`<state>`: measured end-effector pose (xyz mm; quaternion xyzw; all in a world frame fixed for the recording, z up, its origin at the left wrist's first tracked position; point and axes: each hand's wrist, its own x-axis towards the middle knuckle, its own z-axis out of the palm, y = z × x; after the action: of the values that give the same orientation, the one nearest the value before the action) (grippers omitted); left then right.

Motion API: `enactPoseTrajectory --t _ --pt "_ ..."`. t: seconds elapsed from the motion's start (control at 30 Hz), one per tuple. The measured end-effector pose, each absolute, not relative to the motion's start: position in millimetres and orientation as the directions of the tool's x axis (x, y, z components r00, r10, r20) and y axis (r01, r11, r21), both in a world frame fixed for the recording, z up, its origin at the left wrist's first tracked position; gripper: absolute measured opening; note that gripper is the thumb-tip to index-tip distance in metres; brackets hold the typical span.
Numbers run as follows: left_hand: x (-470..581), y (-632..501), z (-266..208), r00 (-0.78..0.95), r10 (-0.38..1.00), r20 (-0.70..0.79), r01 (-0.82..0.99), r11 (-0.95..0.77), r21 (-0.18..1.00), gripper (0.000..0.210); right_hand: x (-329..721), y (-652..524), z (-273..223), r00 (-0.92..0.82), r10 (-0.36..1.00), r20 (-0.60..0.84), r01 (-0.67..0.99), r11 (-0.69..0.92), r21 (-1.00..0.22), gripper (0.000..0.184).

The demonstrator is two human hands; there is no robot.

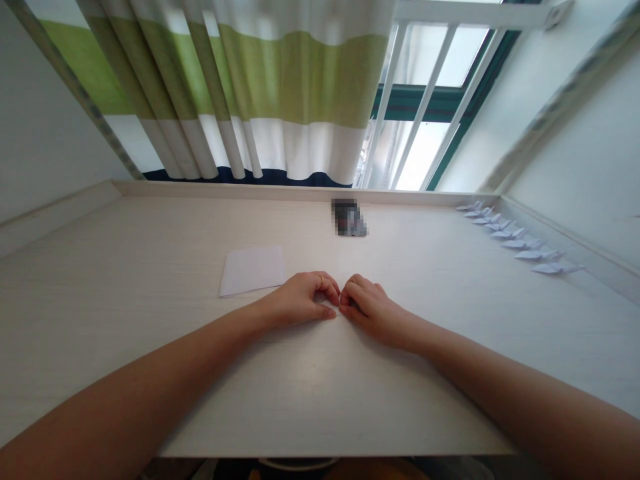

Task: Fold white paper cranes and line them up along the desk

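Over the middle of the white table, my left hand [306, 297] and my right hand [369, 308] meet fingertip to fingertip. A ring is on one finger of the left hand. Both hands are closed in a pinch. Whatever lies between the fingertips is hidden or too small and pale to make out. Just beyond my left wrist is white paper [251, 270], lying flat; whether it is one sheet or a stack I cannot tell. Folded white paper cranes [537, 255], several of them, stand in a slanting row at the far right.
A small dark, blurred-out object [349, 217] lies near the table's back edge. A low raised rim [225, 190] runs along the back of the table [320, 400]. Behind it hang a green and white curtain [310, 80] and a white-barred window [423, 107].
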<state>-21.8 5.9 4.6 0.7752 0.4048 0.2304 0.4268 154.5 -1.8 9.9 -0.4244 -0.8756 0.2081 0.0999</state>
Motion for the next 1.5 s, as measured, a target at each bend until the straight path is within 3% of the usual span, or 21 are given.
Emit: enactPoseTrajectory --t 0.37,0.8,1.17,1.5 --pt "-23 10 6 0.62 0.784 0.017 0.419 -0.35 0.838 0.013 152 1 13 -0.6 0.797 -0.066 0.716 0.499 -0.488 0.007" --pt "-16 8 8 0.561 0.828 -0.01 0.454 -0.298 0.84 0.004 151 -1 12 -0.59 0.806 -0.054 0.719 0.494 -0.488 0.006" --pt "-15 -4 7 0.641 0.763 0.081 0.556 -0.534 0.637 0.005 149 -4 16 -0.564 0.825 -0.046 0.735 0.476 -0.484 0.008" --pt "-21 2 13 0.678 0.735 -0.022 0.517 -0.455 0.725 0.016 151 -1 16 -0.573 0.819 -0.029 0.695 0.467 -0.547 0.01"
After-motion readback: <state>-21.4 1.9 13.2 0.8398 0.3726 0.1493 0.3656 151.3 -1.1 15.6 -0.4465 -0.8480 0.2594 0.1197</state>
